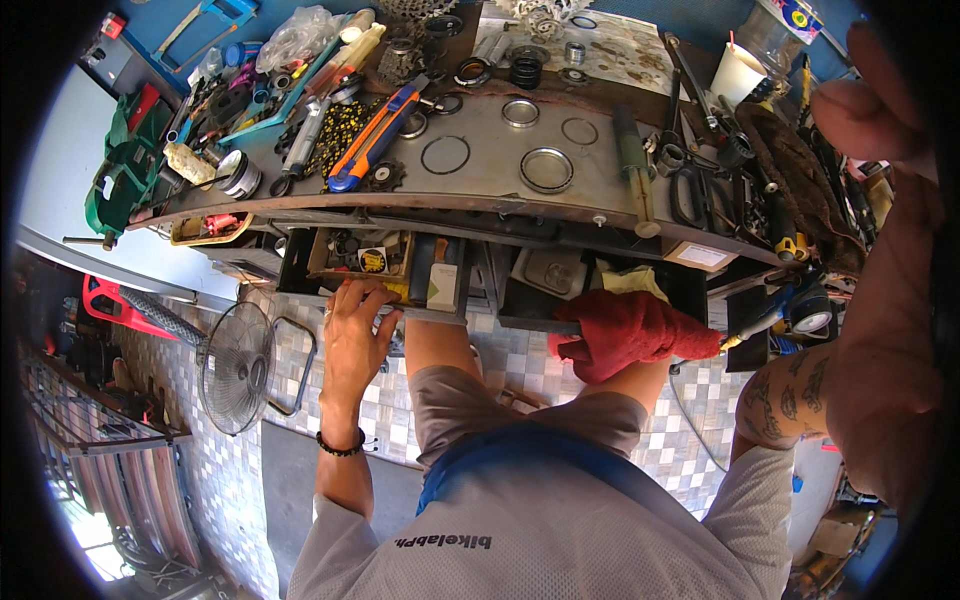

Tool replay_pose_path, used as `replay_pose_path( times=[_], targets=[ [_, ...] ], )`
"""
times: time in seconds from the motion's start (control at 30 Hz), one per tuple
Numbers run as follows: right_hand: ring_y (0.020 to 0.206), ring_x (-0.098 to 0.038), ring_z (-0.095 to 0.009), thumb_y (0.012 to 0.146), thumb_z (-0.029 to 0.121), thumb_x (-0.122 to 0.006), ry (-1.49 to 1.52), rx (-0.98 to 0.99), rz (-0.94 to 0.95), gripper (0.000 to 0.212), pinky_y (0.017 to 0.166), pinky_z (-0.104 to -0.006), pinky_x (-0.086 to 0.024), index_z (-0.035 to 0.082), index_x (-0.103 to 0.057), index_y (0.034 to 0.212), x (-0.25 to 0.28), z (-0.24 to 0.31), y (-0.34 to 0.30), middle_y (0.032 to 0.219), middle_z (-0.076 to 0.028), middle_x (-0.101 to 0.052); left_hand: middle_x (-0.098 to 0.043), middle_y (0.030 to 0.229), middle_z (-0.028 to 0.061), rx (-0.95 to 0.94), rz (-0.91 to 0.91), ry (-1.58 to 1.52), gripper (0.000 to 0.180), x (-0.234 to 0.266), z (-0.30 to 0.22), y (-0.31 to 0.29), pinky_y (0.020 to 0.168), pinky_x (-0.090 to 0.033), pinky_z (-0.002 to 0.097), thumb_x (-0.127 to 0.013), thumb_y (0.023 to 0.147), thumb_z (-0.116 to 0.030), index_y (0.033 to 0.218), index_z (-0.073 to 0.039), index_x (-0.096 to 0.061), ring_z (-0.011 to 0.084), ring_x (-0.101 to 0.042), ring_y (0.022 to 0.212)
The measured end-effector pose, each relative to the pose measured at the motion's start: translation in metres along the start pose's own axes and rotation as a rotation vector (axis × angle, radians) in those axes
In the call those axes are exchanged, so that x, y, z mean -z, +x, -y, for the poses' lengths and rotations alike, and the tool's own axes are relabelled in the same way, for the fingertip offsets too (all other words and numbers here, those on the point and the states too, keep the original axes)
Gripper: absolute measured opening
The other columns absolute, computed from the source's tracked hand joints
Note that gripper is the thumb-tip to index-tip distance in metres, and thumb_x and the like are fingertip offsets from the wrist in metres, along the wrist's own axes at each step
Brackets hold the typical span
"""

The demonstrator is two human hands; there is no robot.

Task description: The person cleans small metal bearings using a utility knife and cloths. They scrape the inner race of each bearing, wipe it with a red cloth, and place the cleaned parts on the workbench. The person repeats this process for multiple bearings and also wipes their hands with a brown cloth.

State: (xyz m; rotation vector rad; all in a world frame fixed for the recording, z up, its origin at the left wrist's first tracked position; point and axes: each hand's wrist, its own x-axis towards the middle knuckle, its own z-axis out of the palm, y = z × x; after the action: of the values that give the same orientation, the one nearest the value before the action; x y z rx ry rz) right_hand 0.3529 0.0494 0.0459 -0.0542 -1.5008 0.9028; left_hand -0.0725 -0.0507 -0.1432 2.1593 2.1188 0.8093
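My left hand (355, 335) grips the front edge of an open drawer (330, 272) under the metal workbench (480, 180), fingers curled over its rim. The drawer holds small parts and a round black-and-yellow tin (372, 261). A black bead bracelet sits on that wrist. My right forearm, tattooed, rises at the right, and my right hand (880, 140) is lifted very close to the camera, blurred; whether it holds anything is unclear. A red cloth (630, 330) hangs over the front of a second open drawer (545, 275), above my right knee.
The benchtop carries several metal rings (546, 169), a blue-and-orange utility knife (372, 140), sprockets, a grease gun (634, 160), pliers and a white cup (738, 72). A green tool (120, 180) sits at the bench's left end. A floor fan (238, 367) stands on the tiled floor.
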Motion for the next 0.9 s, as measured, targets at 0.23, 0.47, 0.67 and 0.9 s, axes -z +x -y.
replay_pose_path(
  times=[0.23,0.47,0.67,0.9],
  targets=[
    [0.083,-0.072,-0.021,0.082,0.005,-0.085,0.007,-0.004,0.003,0.038,0.075,-0.0313,-0.059,-0.003,-0.065,0.113,-0.0007,-0.0007,-0.0006,0.099,-0.015,-0.073,-0.067,0.112,0.0086,0.010,0.008,0.005,0.025,-0.0007,0.0017,-0.0004,0.100,-0.047,0.0472,-0.082,0.080,-0.007,0.104,-0.007,-0.074,0.0340,-0.062,0.111],
    [0.083,-0.072,-0.021,0.081,0.005,-0.086,0.006,-0.003,0.004,0.039,0.075,-0.0315,-0.059,-0.003,-0.065,0.113,-0.0014,-0.0006,-0.0015,0.098,-0.015,-0.073,-0.067,0.112,0.0086,0.014,0.007,0.002,0.025,-0.0016,0.0019,-0.0008,0.101,-0.047,0.0481,-0.082,0.080,-0.007,0.104,-0.006,-0.075,0.0348,-0.062,0.111],
    [0.083,-0.072,-0.022,0.081,0.006,-0.086,0.008,-0.007,0.006,0.039,0.075,-0.0316,-0.059,-0.003,-0.065,0.113,-0.0022,-0.0006,-0.0025,0.098,-0.015,-0.073,-0.067,0.111,0.0086,0.015,0.010,-0.002,0.025,-0.0011,0.0014,-0.0010,0.102,-0.047,0.0482,-0.082,0.080,-0.007,0.104,-0.006,-0.075,0.0348,-0.062,0.111],
    [0.083,-0.072,-0.022,0.081,0.006,-0.087,0.019,-0.008,0.012,0.040,0.075,-0.0318,-0.059,-0.003,-0.065,0.113,-0.0016,-0.0025,-0.0035,0.098,-0.015,-0.073,-0.067,0.111,0.0087,0.011,0.014,0.009,0.027,-0.0023,0.0024,-0.0009,0.102,-0.046,0.0475,-0.083,0.079,-0.007,0.104,-0.006,-0.075,0.0346,-0.062,0.111]
  ],
)
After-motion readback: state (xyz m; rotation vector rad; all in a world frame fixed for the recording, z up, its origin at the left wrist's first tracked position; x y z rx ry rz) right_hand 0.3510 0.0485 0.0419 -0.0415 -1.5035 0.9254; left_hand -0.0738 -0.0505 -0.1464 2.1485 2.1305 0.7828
